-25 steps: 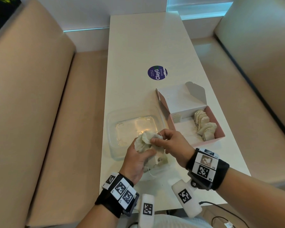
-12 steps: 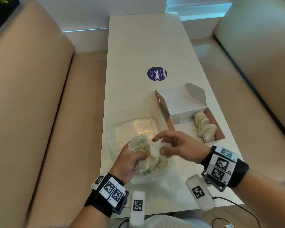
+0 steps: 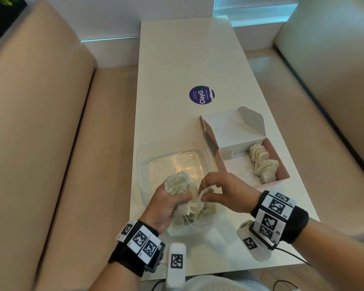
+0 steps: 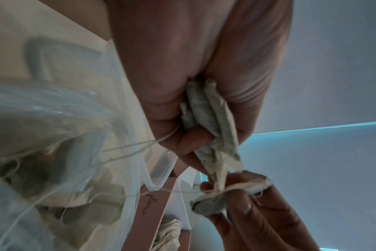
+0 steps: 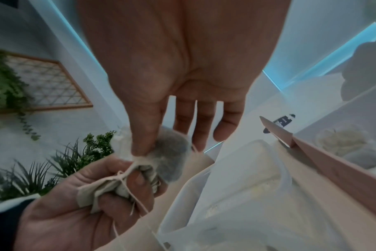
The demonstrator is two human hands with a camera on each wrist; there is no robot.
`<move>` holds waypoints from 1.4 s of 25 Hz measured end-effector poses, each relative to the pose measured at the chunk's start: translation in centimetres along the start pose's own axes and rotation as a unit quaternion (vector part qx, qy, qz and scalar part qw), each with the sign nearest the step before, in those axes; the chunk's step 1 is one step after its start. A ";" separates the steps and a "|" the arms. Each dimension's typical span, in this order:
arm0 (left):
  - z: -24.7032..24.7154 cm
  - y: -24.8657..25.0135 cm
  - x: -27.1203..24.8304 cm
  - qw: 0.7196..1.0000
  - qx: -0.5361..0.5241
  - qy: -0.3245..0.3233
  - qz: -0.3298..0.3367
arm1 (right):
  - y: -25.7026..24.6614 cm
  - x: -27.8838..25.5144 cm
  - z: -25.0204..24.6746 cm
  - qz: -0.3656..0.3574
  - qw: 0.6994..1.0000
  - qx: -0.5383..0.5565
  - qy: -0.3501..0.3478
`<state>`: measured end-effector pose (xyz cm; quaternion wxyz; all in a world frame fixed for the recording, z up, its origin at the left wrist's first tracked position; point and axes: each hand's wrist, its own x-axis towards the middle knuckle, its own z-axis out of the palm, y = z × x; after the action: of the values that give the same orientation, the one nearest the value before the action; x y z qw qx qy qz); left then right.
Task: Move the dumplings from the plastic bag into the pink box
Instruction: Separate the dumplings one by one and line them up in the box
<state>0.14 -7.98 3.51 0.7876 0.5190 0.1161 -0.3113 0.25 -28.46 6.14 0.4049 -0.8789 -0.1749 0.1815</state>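
Note:
My left hand (image 3: 177,201) grips a bunch of pale stringed dumplings (image 3: 178,183) over the clear plastic bag (image 3: 189,224) at the table's near edge. Right beside it, my right hand (image 3: 205,191) pinches a single dumpling (image 5: 170,152) between thumb and forefinger; threads still tie it to the bunch (image 4: 210,118). The other right fingers are straight. The pink box (image 3: 282,178) stands open to the right, with a row of several dumplings (image 3: 263,162) along its right wall. More dumplings lie in the bag under my hands.
A clear plastic tub (image 3: 156,152) sits just beyond my hands, touching the box's left side. A purple round sticker (image 3: 201,95) is farther up the white table (image 3: 177,59). Beige bench seats flank the table on both sides.
Both hands have dropped a little toward the near edge. My right hand has shifted right, drawing one dumpling out of the bunch that my left hand holds.

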 end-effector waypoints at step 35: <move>1.0 -1.3 -0.3 0.999 -0.031 0.015 0.020 | 0.3 -1.1 2.2 -0.023 0.998 -0.009 0.064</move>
<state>-1.02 -9.10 3.08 0.8076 0.5008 0.1274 -0.2842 -1.63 -27.71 4.78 0.4110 -0.8882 -0.1704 0.1144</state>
